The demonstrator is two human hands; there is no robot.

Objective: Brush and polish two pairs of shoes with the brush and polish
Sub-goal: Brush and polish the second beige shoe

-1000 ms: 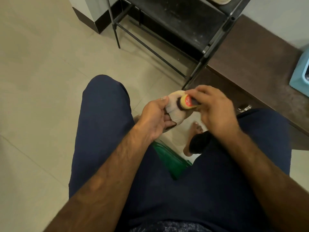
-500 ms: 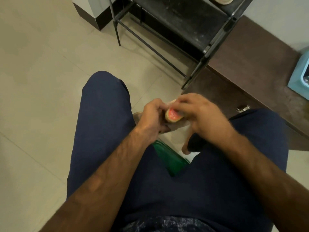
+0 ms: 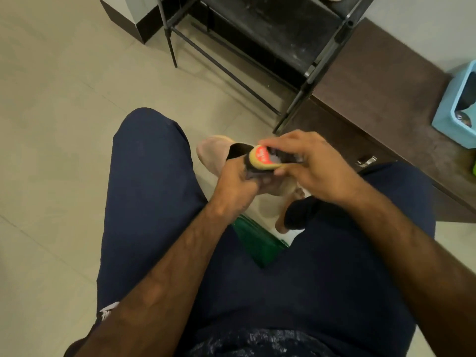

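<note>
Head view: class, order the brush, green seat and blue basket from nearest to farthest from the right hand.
1. Brush, held in the right hand.
2. Green seat, below and to its left.
3. Blue basket, far off at the right edge.

the brush (image 3: 263, 162) bears a red label (image 3: 260, 153) with white script too blurred to read.

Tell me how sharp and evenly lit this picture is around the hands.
Head view: soft, even light, no glare on the pale tiled floor; the tan wooden brush with a red label, gripped by the right hand, is blurred, its label unreadable; the beige shoe held by the left hand is soft; the black metal rack leans from wide-angle distortion.
</note>
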